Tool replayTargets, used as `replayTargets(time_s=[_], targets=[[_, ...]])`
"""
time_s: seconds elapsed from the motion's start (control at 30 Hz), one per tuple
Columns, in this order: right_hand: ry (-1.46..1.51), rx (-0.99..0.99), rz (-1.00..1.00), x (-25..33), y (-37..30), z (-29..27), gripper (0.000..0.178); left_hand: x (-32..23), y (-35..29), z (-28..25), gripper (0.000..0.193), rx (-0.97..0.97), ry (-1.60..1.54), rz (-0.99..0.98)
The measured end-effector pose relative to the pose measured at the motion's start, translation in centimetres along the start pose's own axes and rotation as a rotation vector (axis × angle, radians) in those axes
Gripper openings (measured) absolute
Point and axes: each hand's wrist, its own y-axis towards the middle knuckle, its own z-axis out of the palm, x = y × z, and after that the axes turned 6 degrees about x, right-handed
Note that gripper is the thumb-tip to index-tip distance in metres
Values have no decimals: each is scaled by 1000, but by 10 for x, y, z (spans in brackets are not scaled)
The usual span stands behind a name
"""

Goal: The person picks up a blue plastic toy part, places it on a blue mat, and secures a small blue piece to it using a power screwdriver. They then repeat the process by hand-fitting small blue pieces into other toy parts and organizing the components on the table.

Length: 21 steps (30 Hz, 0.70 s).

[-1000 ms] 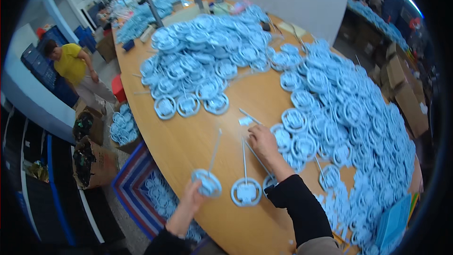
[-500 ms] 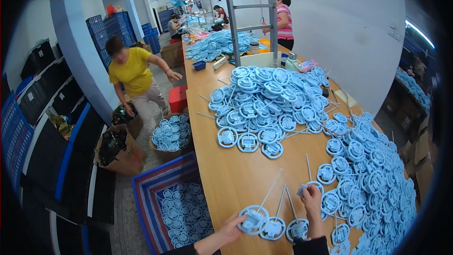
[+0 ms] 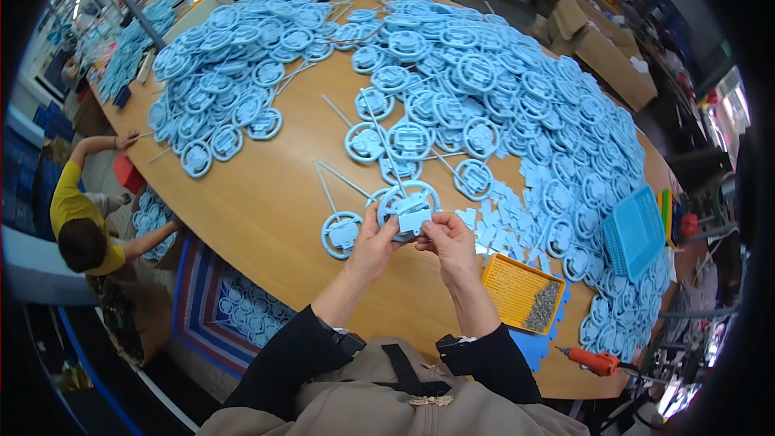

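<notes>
Close in front of me, my left hand [image 3: 367, 254] is closed on a light-blue plastic ring part [image 3: 430, 191] shaped like a small steering wheel, with a thin rod. My right hand [image 3: 454, 249] pinches a small flat blue cover plate [image 3: 416, 221] against the middle of that ring. Whether the plate sits fully seated I cannot tell. Just left of my hands, another ring part [image 3: 343, 234] with a rod lies on the table. Loose blue plates [image 3: 504, 218] are scattered to the right of my right hand.
Large piles of blue ring parts [image 3: 484, 73] cover the far and right table [image 3: 266, 186]. A yellow tray [image 3: 502, 295] of small grey screws, a blue basket [image 3: 634, 234] and an orange electric screwdriver [image 3: 593, 361] are at right. At left, a person in yellow [image 3: 77, 210] bends beside cartons.
My view has turned right and down. Both hands have come together, bringing the ring part and the small plate to each other. The person in yellow now bends lower, touching the table.
</notes>
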Motion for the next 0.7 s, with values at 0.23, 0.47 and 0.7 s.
replayTargets(time_s=[0.23, 0.47, 0.7], targets=[[-113, -43, -81, 5, -7, -16, 12, 10, 0, 11, 34, -6, 12, 22], [-370, 3, -68, -6, 9, -14, 24, 6, 1, 0, 42, -44, 319, 117], [-197, 146, 46, -34, 16, -33, 55, -4, -12, -24, 38, -43, 532, -22]])
